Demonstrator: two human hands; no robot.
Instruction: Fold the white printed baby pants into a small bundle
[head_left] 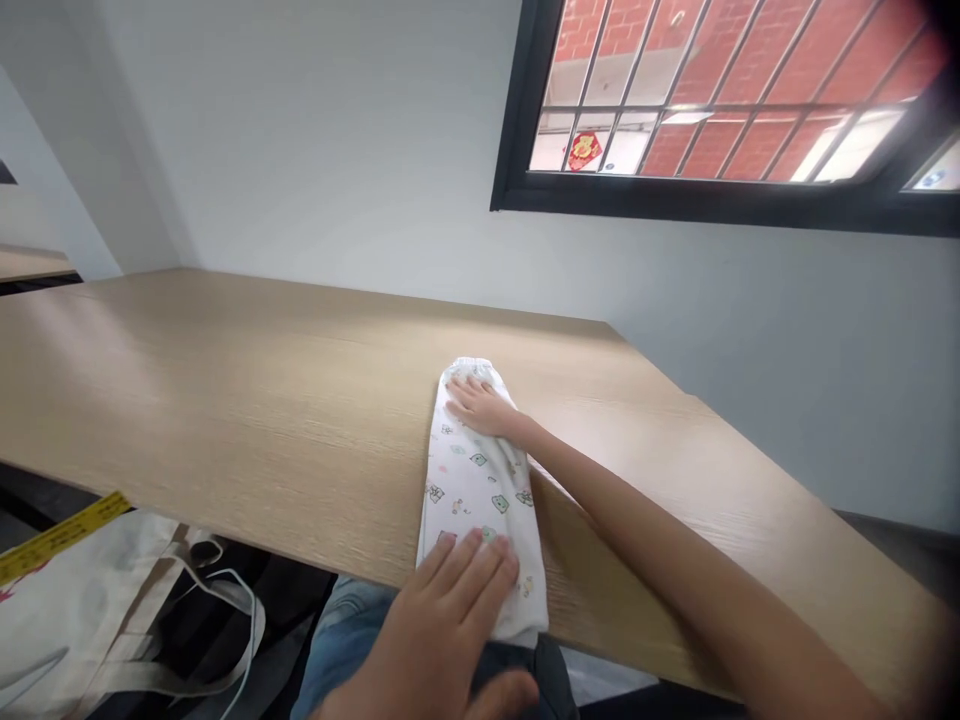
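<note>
A folded white cloth garment with small green and yellow animal prints lies lengthwise on the wooden table, its near end at the table edge. Its far end is gathered, as if by elastic; I cannot tell the exact kind of garment. My right hand rests flat on that far part, fingers spread a little. Palm down on the near part lies my left hand, fingers stretched out and thumb apart. Neither hand grips the cloth.
The pale wooden table reaches to a white wall with a barred window. Below the table edge at left are a cream cloth bag with straps and a yellow measuring tape. My jeans show under the edge.
</note>
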